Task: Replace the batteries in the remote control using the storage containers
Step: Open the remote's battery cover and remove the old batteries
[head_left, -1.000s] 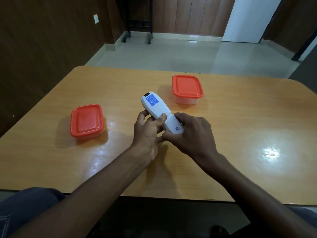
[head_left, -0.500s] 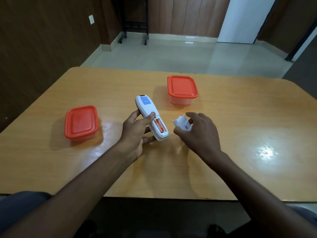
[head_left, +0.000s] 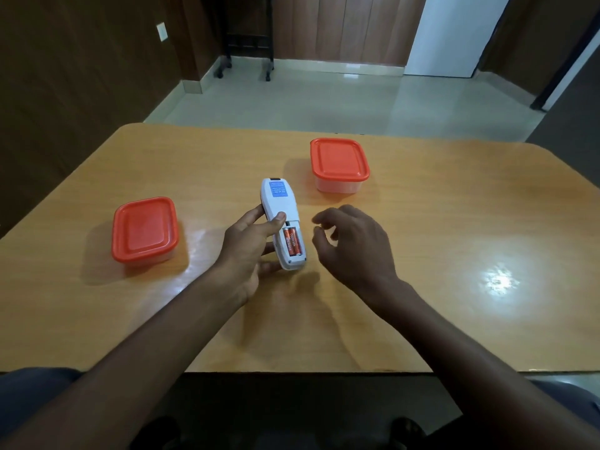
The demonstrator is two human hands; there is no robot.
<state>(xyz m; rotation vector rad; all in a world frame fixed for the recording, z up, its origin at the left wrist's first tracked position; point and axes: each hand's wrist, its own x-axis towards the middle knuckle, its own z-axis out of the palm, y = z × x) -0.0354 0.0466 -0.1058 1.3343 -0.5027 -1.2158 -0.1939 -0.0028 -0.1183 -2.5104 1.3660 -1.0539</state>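
My left hand point(head_left: 246, 251) grips a white remote control point(head_left: 280, 204) from its left side and holds it back-side up just over the table. Its battery compartment is uncovered, with two orange batteries point(head_left: 292, 242) lying in it side by side. My right hand point(head_left: 357, 248) hovers just right of the remote with the fingers loosely curled and apart, and nothing shows between them. The battery cover is not in view. Two clear storage containers with shut orange lids stand on the table: one point(head_left: 144, 230) to the left, one point(head_left: 339, 164) further back to the right.
The wooden table point(head_left: 454, 238) is glossy, with a bright light glare on its right part. Its front edge runs just above my lap. A tiled floor, a wheeled stand and a white door lie beyond the far edge.
My right hand pulled the cover off the remote and exposed the batteries. The cover it then held has gone out of view. The remote has turned straighter in my left hand.
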